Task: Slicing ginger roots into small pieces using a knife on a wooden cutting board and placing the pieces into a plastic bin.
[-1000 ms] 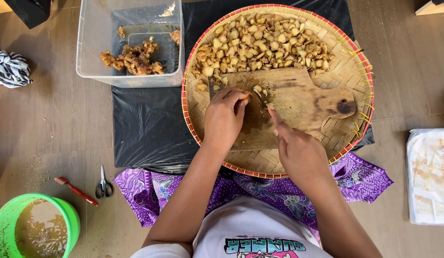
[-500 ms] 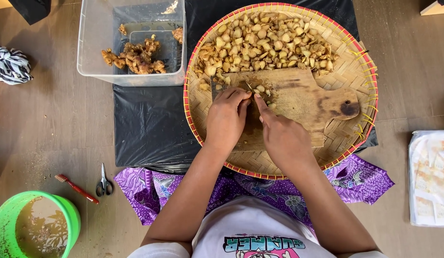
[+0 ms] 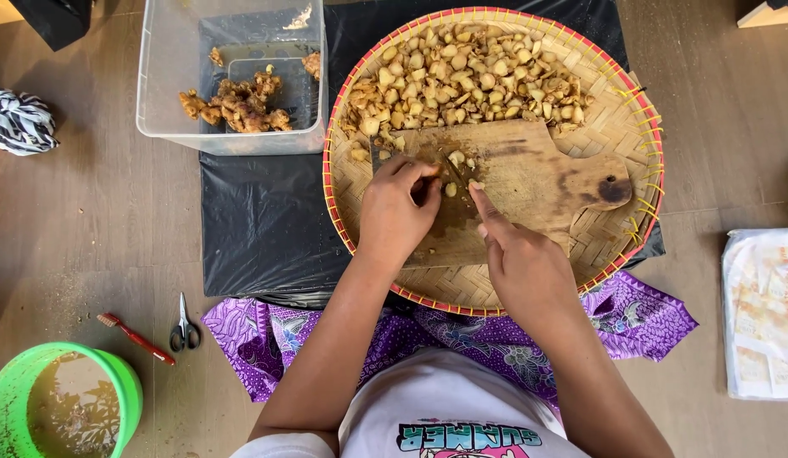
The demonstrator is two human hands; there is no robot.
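— Since the earlier frame, what moved?
— Right hand (image 3: 525, 267) slid toward the left hand (image 3: 398, 212), centre frame, fingers clenched on a knife (image 3: 378, 157) over the wooden board (image 3: 530, 182).
— Risk?
— Its loose pointing finger sat near ginger pieces (image 3: 470, 72); a slip might nick it.

Left hand (image 3: 400, 212), right hand (image 3: 519, 263) on cutting board (image 3: 538, 182), woven tray (image 3: 619, 127)

Home floor food-prep spot, wooden floorboards (image 3: 88, 220), woven tray (image 3: 619, 127), cutting board (image 3: 530, 182), green bucket (image 3: 114, 377)
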